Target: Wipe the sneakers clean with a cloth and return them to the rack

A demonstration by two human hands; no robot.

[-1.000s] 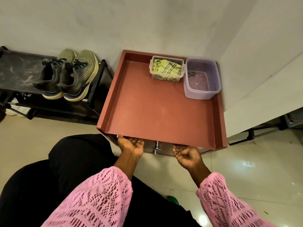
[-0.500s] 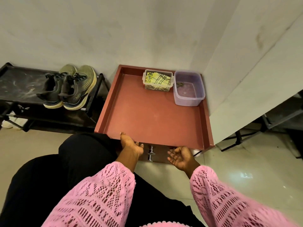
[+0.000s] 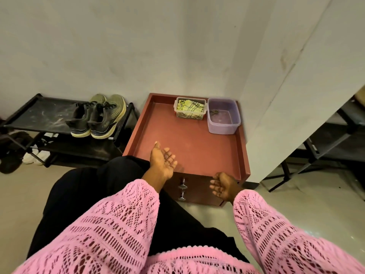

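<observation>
On the right end of the black rack (image 3: 39, 115), the pair of sneakers (image 3: 96, 117) stands side by side. Beside it, a red-brown surface (image 3: 189, 151) carries a clear box with the cloth (image 3: 190, 107) and a purple tub (image 3: 223, 118) at its far right corner. Left hand (image 3: 162, 160) hovers palm-up over the near edge, fingers relaxed, empty; right hand (image 3: 223, 185), loosely curled, holds nothing.
</observation>
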